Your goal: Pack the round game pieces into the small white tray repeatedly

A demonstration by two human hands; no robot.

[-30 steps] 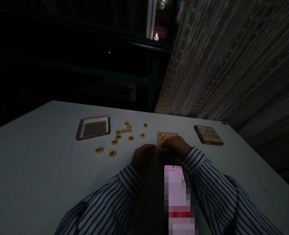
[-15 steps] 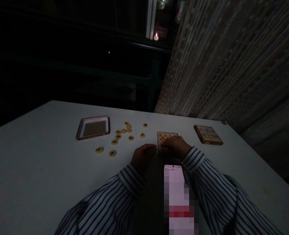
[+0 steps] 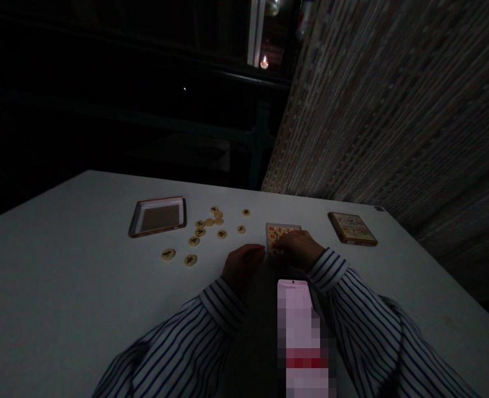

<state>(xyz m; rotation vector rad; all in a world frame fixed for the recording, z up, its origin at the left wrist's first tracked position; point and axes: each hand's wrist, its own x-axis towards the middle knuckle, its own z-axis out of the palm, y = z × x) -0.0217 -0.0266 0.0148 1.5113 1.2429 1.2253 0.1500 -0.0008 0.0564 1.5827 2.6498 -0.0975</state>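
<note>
Low over the small box of Chinese chess pieces [image 3: 283,226] is my right hand [image 3: 298,249], its bent fingers reaching down onto the pieces at the near left part. Red characters show on the rows at the back; the hand covers the front right. My left hand [image 3: 242,265] rests on the table at the box's left side, fingers curled and thumb and index tips by its edge. Whatever those fingers hold is hidden in shadow. Left of the box, several loose Chinese chess pieces [image 3: 200,232] are scattered, most showing dark characters, a few plain.
A lit phone [image 3: 298,320] lies between my forearms. An open box lid [image 3: 158,217] sits at the left of the white table [image 3: 82,276], and a closed printed box [image 3: 352,228] at the right. A string curtain [image 3: 331,110] hangs behind the right side. The room is dim.
Both hands stay in nearly the same spots, with only a slight shift of the right fingers over the box. The loose pieces have not moved.
</note>
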